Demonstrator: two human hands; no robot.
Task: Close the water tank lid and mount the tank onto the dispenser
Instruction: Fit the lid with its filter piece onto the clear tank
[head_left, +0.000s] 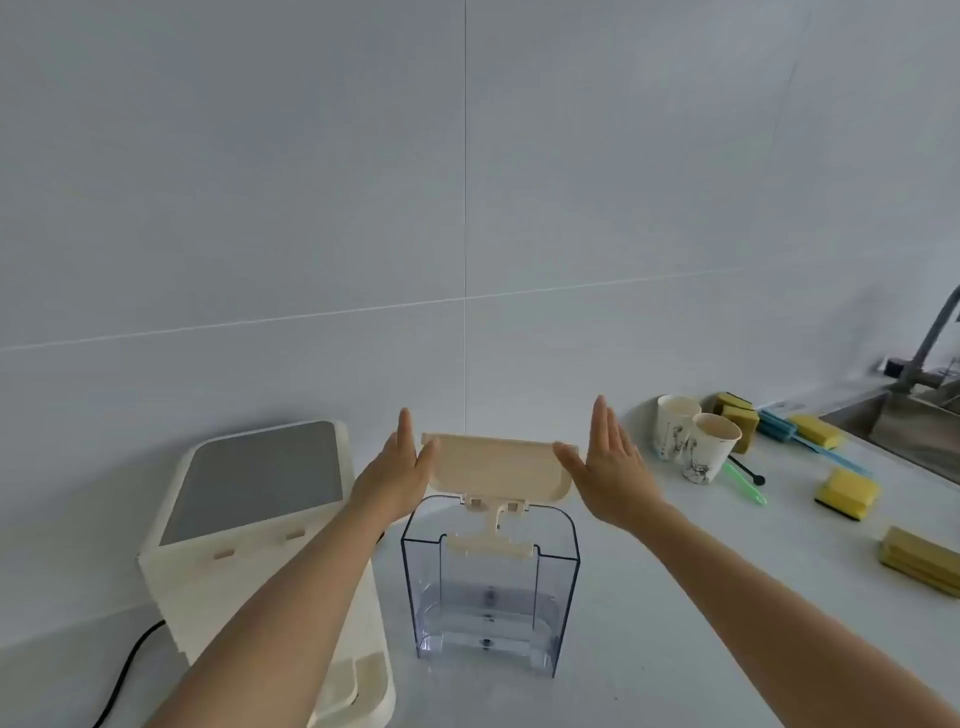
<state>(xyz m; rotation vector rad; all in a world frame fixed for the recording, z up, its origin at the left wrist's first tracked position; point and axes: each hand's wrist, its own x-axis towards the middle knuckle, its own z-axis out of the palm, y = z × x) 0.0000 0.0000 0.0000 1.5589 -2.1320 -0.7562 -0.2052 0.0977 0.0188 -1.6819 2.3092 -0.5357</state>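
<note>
A clear plastic water tank (556, 582) stands upright on the white counter, a little water at its bottom. Its cream lid (496, 467) is hinged at the tank's far rim and stands raised, open. My left hand (397, 467) is flat against the lid's left end, thumb touching it. At the lid's right end my right hand (610, 467) is held flat, its thumb at the lid's corner. Both hands have straight fingers. The cream dispenser (249, 519) with a grey top panel stands just left of the tank, partly behind my left forearm.
Two paper cups (696, 441) stand right of the tank. Yellow sponges (847, 493), a blue brush (800, 434) and a green stick lie further right. A steel sink (914, 421) with a tap is at the far right. A black cable (124, 670) runs from the dispenser.
</note>
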